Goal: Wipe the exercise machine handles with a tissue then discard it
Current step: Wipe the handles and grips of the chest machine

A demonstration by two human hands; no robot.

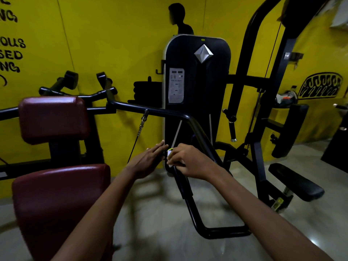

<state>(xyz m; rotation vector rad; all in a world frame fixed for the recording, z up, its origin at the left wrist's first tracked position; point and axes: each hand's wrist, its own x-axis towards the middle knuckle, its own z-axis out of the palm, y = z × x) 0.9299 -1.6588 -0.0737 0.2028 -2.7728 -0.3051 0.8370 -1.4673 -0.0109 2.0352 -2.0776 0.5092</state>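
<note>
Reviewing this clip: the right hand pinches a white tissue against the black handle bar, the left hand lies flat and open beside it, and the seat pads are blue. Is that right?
Not quite. The seat pads are dark red, not blue, as the head view shows. The rest holds: the right hand pinches a white tissue against the black handle bar, and the left hand lies flat and open beside it.

Yellow wall (116,44) fills background, black lettering (11,53) at upper left of frame. Black doodle graphic (320,85) on wall at right. Person (179,19) stands at top centre, behind weight-stack shroud (197,87); silver diamond emblem (203,53) and grey instruction label (176,85) on shroud. Stacked black weight plates (146,91) left of shroud. Maroon back pad (52,117) and maroon seat (60,200) at lower left. Black padded bench (295,181) at lower right. Grey glossy floor (160,232) below.
</note>
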